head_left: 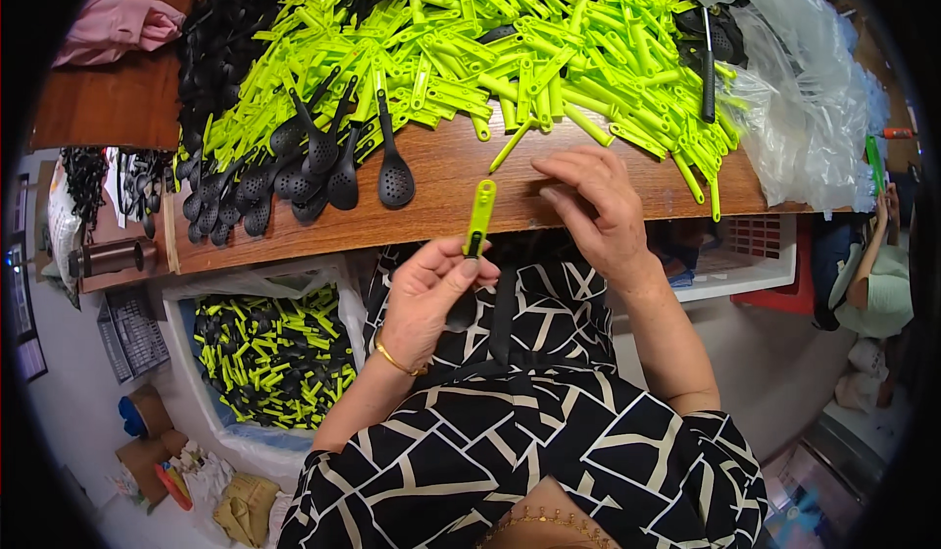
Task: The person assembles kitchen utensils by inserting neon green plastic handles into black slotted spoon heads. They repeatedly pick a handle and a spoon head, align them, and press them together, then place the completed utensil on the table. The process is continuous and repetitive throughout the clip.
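My left hand [428,292] grips a slotted spoon by its black neck, just in front of the table edge. Its bright green handle [482,206] points up and away from me, while the dark head hangs partly hidden below my fingers. To the right, my right hand [600,211] hovers over the table edge with its fingers apart and nothing in them. A loose green handle [512,145] lies near its fingertips. Beyond is a large heap of green handles [441,49]. Several black slotted spoon heads [396,178] lie along the heap's left front.
Below the table at left stands a plastic-lined bin [186,333] of green-and-black spoons. A tool with a black grip [708,86] lies by the heap's right side, beside clear plastic sheeting [799,108]. Pink cloth [123,22] rests at far left. Another person [877,274] is at far right.
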